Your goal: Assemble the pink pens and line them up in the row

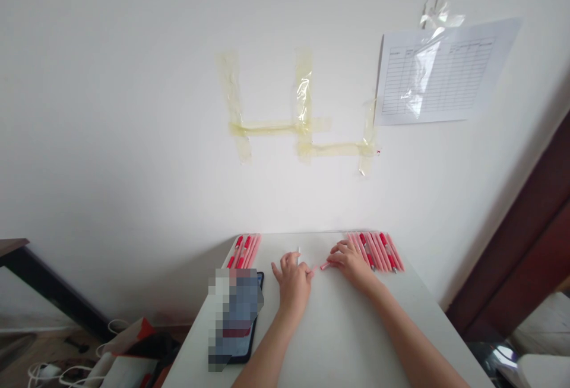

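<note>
Over the white table (pixel 329 340), my left hand (pixel 294 284) pinches a small pale pink pen piece (pixel 313 269) between thumb and finger. A thin whitish stick (pixel 298 252) stands out beyond its fingers; whether they touch it I cannot tell. My right hand (pixel 354 266) closes on a short pink pen part (pixel 326 265), its end pointing toward the left hand with a small gap between. Beside the right hand lies a row of pink and red pens (pixel 378 252). Left of the left hand is a smaller group of similar pens (pixel 246 251).
A phone (pixel 244 316), partly blurred out, lies at the table's left side. The white wall (pixel 178 138) rises behind, with yellowish tape (pixel 269 129) and a printed sheet (pixel 436 79). Cables (pixel 66 373) and boxes are on the floor at left; dark red furniture (pixel 512 245) stands right.
</note>
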